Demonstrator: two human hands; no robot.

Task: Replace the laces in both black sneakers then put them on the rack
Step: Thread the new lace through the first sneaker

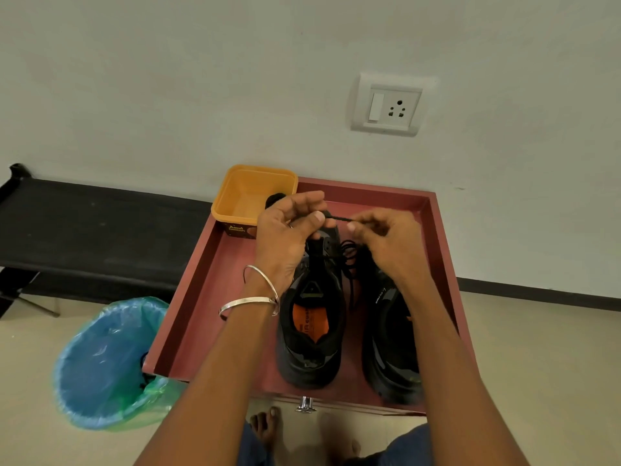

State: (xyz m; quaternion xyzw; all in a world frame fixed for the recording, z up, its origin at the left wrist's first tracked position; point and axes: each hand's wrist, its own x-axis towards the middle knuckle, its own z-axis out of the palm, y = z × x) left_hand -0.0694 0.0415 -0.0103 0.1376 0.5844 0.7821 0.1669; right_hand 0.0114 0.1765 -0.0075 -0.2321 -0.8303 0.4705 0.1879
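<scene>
Two black sneakers stand side by side, toes away from me, in a red drawer-like tray (208, 284). The left sneaker (311, 334) shows an orange insole; the right sneaker (389, 341) is partly hidden by my right forearm. A black lace (339, 219) is stretched between my hands above the toes. My left hand (289, 237) pinches one end of that stretch and my right hand (386, 240) pinches the other. More lace lies in loose loops (349, 253) between the shoes' fronts.
An orange plastic tub (242, 193) sits at the tray's far left corner with something dark inside. A bin lined with a blue bag (100, 361) stands on the floor to the left. A black bench (94, 223) runs along the wall. My bare foot (265, 425) is below the tray handle.
</scene>
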